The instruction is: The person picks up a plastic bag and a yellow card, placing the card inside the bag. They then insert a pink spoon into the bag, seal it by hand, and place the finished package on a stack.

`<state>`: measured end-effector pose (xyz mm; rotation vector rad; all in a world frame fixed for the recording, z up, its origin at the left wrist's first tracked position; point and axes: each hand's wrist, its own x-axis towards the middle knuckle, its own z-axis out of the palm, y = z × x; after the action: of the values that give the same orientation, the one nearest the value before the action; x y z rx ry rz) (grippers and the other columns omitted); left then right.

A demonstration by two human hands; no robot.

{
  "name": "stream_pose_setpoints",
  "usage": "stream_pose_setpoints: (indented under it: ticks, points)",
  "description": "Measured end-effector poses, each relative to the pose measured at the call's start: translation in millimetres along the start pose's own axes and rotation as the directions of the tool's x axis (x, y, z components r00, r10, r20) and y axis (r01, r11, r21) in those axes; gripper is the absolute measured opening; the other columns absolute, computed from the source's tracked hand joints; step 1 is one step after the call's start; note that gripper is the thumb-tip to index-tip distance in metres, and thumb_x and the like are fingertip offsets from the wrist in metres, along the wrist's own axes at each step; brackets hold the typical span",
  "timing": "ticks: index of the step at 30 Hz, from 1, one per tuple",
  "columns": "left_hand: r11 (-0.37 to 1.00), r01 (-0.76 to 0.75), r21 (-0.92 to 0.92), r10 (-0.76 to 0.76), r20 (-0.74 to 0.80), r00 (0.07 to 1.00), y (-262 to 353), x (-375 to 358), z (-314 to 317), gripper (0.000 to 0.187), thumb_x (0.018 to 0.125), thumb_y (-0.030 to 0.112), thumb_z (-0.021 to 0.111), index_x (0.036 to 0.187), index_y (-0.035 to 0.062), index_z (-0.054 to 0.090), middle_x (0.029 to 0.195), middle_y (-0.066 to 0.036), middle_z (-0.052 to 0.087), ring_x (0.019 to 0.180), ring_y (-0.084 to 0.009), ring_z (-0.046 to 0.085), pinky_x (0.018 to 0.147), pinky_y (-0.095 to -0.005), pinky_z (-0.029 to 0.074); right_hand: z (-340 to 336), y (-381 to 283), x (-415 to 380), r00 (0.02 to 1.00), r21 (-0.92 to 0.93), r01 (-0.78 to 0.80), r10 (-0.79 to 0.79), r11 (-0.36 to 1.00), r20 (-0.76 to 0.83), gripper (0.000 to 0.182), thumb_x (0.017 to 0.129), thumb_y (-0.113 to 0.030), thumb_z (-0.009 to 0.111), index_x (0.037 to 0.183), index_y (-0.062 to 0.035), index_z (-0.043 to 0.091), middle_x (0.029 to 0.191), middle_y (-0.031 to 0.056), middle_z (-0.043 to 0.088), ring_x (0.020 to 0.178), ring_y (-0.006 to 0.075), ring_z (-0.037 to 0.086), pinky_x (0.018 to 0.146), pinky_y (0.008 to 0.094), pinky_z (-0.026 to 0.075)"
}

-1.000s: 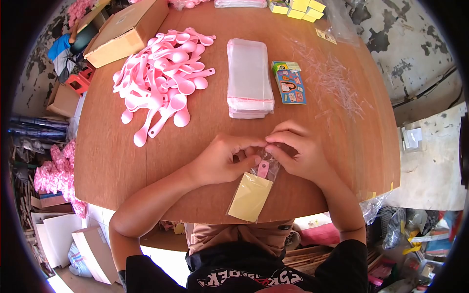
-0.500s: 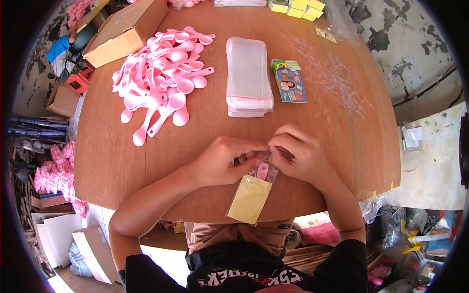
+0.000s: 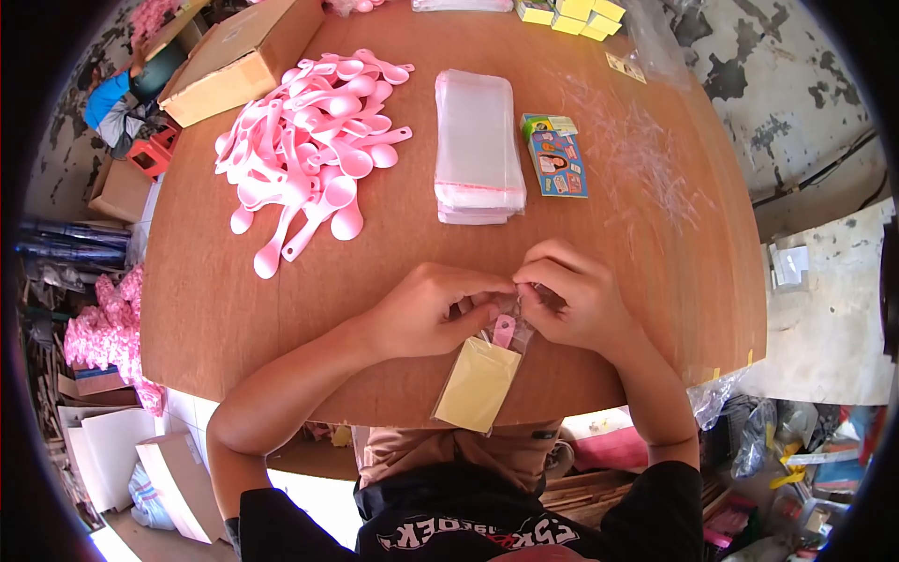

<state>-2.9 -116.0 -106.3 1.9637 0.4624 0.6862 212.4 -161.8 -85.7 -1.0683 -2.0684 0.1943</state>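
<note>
My left hand [image 3: 444,309] and my right hand [image 3: 569,290] meet at the top of a clear plastic bag [image 3: 521,330], fingers pinched on its upper end. Inside the bag are a pale yellow card [image 3: 478,382] and a pink spoon, whose handle end [image 3: 505,330] with a hole shows above the card. The rest of the spoon is hidden behind the card. The bag hangs tilted near the table's front edge. Beyond my hands lies a stack of clear plastic bags [image 3: 476,140], with a stack of printed cards [image 3: 557,159] to its right.
A heap of pink spoons [image 3: 314,150] covers the table's left side, beside a cardboard box [image 3: 234,61]. Thin clear plastic strips [image 3: 646,155] lie scattered at right. Yellow card stacks [image 3: 569,17] stand at the far edge. Another person [image 3: 112,103] is at the upper left.
Almost nothing differs. Both hands stay pinched at the bag's top, with only a slight shift of the fingers and bag. The person at upper left has moved slightly.
</note>
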Motion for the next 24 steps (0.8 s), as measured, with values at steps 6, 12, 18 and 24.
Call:
stream_pose_setpoints:
  ticks: [6,12,18,24]
  points:
    - [1.000,-0.020,0.000,0.020,-0.026,0.999,-1.0,-0.5,0.6,0.027,0.083,0.000,0.067,0.111,0.0003,0.067,0.079,-0.009,0.070,0.064,-0.0133,0.065,0.058,-0.0274,0.051,-1.7,-0.7,0.2,0.999,0.029,0.015,-0.016,0.999,0.033,0.013,0.069,-0.001,0.069,0.079,-0.0061,0.064,0.079,0.0050,0.060,0.061,0.0222,0.061,0.052,0.0325,0.049]
    - [1.000,-0.011,0.013,0.012,-0.015,1.000,-3.3,-0.9,1.4,0.027,0.084,0.000,0.067,0.111,0.0002,0.067,0.083,-0.011,0.071,0.064,-0.0138,0.065,0.057,-0.0274,0.051,-2.9,1.0,0.9,0.999,0.002,0.027,-0.027,1.000,0.043,0.013,0.068,-0.001,0.069,0.079,-0.0063,0.064,0.079,0.0046,0.060,0.061,0.0221,0.060,0.052,0.0331,0.048]
    - [0.997,-0.050,0.050,0.051,-0.016,0.999,-0.6,-0.2,0.5,0.026,0.084,0.000,0.067,0.110,0.0004,0.068,0.086,-0.011,0.072,0.066,-0.0147,0.067,0.058,-0.0281,0.051,-4.4,1.0,0.8,0.996,-0.012,0.044,-0.043,0.999,0.073,0.016,0.066,0.005,0.069,0.079,-0.0044,0.063,0.081,0.0056,0.060,0.060,0.0197,0.060,0.050,0.0298,0.047]
    - [0.994,-0.098,0.052,0.099,-0.009,0.995,-4.9,-0.1,1.8,0.027,0.083,-0.001,0.066,0.110,0.0003,0.068,0.091,-0.014,0.072,0.075,-0.0222,0.070,0.064,-0.0314,0.054,-1.1,0.8,1.0,0.998,-0.043,0.045,-0.043,0.998,0.046,0.016,0.063,-0.001,0.068,0.072,-0.0077,0.056,0.074,0.0040,0.056,0.054,0.0211,0.056,0.048,0.0327,0.045]
